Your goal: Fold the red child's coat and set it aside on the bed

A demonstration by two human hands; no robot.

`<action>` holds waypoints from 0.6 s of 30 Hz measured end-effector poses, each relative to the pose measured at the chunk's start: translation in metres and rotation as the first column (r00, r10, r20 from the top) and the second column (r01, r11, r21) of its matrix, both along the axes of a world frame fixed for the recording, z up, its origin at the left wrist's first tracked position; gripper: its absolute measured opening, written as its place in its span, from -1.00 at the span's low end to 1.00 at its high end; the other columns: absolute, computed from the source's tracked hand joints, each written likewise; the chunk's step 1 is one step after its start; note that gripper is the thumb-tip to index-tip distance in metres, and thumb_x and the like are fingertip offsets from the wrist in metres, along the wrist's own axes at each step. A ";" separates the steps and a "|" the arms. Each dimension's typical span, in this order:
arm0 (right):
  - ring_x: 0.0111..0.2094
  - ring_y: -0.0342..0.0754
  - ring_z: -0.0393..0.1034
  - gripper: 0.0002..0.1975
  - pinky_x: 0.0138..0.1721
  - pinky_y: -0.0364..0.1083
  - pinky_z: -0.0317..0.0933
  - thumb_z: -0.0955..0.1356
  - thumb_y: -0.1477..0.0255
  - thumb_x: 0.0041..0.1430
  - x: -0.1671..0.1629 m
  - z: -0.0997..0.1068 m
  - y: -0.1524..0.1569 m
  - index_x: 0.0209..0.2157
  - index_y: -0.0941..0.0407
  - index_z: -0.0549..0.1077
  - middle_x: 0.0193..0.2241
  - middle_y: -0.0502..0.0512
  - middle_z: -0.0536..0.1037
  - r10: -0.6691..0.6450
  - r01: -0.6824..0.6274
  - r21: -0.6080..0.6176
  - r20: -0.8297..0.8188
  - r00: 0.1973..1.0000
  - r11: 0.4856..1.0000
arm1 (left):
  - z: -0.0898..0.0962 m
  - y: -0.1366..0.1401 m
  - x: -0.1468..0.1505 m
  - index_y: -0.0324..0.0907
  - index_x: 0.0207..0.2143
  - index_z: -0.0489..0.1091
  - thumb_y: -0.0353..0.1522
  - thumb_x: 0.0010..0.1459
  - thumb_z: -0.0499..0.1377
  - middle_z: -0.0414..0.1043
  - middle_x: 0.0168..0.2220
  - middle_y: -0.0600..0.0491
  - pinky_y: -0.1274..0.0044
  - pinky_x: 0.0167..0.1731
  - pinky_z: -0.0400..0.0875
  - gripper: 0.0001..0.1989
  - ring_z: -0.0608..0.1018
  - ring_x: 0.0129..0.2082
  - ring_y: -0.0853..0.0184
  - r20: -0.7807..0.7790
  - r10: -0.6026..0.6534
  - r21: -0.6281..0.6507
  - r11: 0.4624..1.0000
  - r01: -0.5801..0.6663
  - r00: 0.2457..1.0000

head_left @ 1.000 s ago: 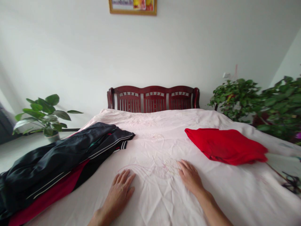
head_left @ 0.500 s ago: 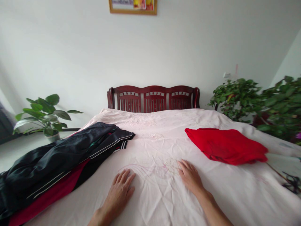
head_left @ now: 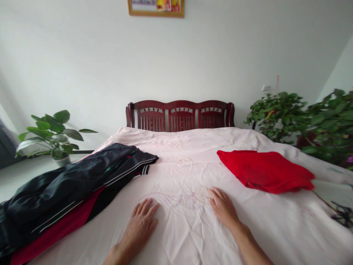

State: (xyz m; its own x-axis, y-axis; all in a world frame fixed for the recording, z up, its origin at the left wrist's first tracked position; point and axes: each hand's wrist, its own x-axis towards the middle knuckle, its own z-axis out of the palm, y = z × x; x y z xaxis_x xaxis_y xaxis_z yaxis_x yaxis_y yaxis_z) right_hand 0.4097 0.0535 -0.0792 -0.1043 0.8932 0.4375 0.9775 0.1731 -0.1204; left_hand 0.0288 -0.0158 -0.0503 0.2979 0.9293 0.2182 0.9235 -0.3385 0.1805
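My left hand lies flat on a pale pink embroidered cloth, its fingers stretched forward and holding nothing. On the same cloth rests my right hand, open too, beside an embroidered patch. Left of my left hand is a pile of dark clothes with white piping, a crimson panel and a striped cuff. A folded red garment lies beyond my right hand, to its right. Neither hand touches the clothes.
A dark red wooden backrest rises behind the cloth against the white wall. One potted plant stands at left; leafy plants crowd the right. Dark-framed glasses seem to lie at the right edge. A framed picture hangs above.
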 end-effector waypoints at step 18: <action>0.20 0.13 0.27 -0.55 0.22 0.16 0.14 0.18 0.44 0.26 0.000 -0.001 0.001 0.13 0.11 0.43 0.17 0.22 0.42 -0.002 0.002 0.013 0.009 1.000 1.000 | 0.001 -0.001 0.000 0.03 0.26 0.26 -0.28 0.29 0.04 0.22 0.32 -0.02 0.17 0.31 0.08 -0.51 0.22 0.33 0.13 -0.025 0.005 0.005 1.000 -0.005 1.000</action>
